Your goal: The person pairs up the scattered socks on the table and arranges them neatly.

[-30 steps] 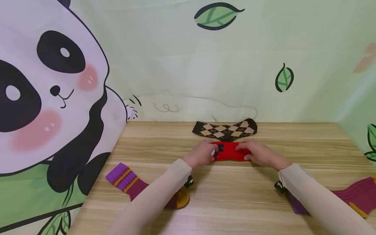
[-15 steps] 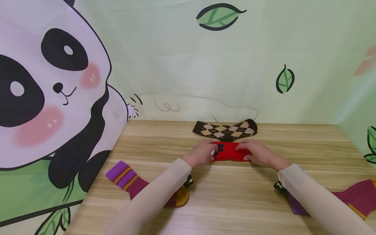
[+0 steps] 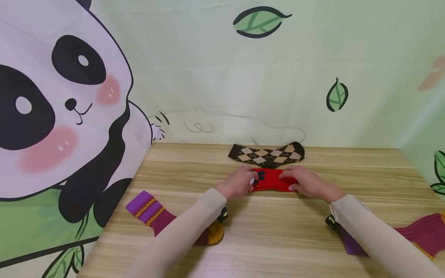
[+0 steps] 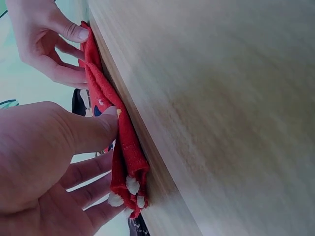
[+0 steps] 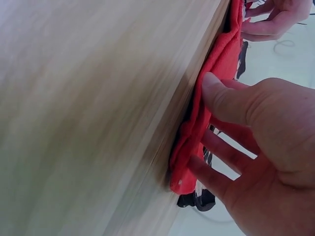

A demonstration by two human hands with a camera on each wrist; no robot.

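Observation:
A folded red sock [image 3: 270, 180] with a dark motif lies on the wooden table, in the middle of the head view. My left hand [image 3: 238, 181] holds its left end, with the thumb on the near edge and the fingers on the far side. Small white tufts [image 4: 132, 185] show at that end in the left wrist view. At the opposite end, my right hand [image 3: 311, 183] grips the red cloth the same way, thumb in front. Its folded layers [image 5: 224, 59] show along the near edge in the right wrist view.
Just behind the red sock lies a brown argyle sock [image 3: 267, 155]. A purple and maroon sock [image 3: 149, 210] is partly hidden under my left forearm. A similar one [image 3: 422, 231] lies at the right, partly behind my right forearm. A printed panda cloth [image 3: 194, 69] stands behind the table.
The head view has shifted slightly. Both hands and the red sock stay in place on the table.

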